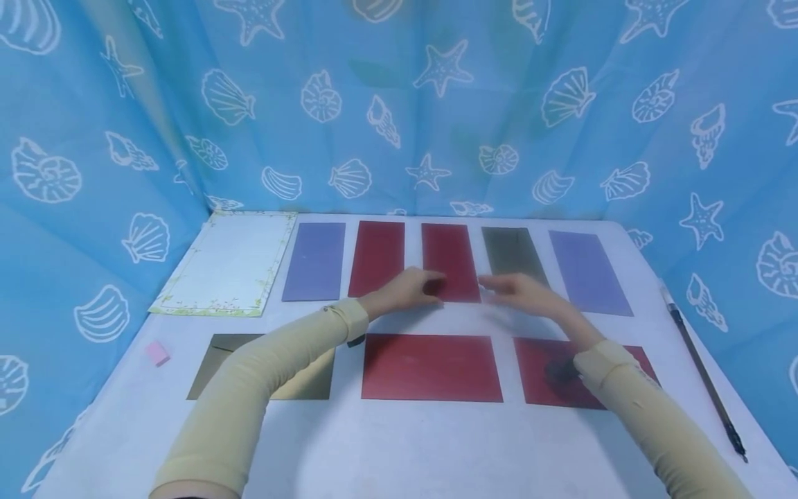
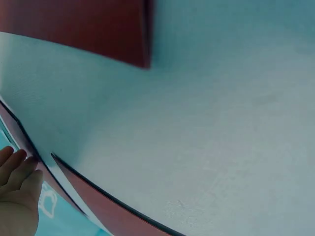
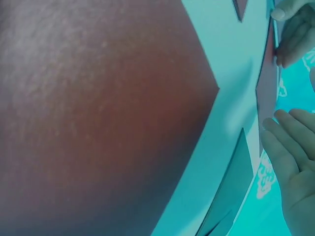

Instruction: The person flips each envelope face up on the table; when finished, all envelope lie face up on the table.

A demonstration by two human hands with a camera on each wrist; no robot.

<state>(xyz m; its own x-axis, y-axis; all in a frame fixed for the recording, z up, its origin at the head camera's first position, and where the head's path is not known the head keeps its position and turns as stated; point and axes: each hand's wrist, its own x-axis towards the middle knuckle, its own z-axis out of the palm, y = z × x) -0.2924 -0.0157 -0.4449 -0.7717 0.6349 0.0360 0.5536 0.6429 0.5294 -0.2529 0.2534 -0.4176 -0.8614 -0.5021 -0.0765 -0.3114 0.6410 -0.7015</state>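
Both hands are over the back row of flat paper envelopes. My left hand (image 1: 406, 290) is at the left edge of a red envelope (image 1: 450, 260), thumb and fingers apart and loosely bent. At that envelope's right edge is my right hand (image 1: 520, 291), fingers pointing left, overlapping the lower part of an olive envelope (image 1: 514, 249). In the right wrist view, the right hand (image 3: 293, 162) has its fingers extended, and the left hand (image 3: 295, 42) faces it across the envelope. The left wrist view shows the left hand (image 2: 19, 189) with nothing gripped.
A purple envelope (image 1: 314, 260) and another red envelope (image 1: 377, 256) lie left; a second purple envelope (image 1: 591, 270) lies right. The front row has a gold envelope (image 1: 305, 381) and red envelopes (image 1: 431, 367). Around them are bordered paper (image 1: 227, 260), a pink eraser (image 1: 157, 353) and a brush (image 1: 704, 374).
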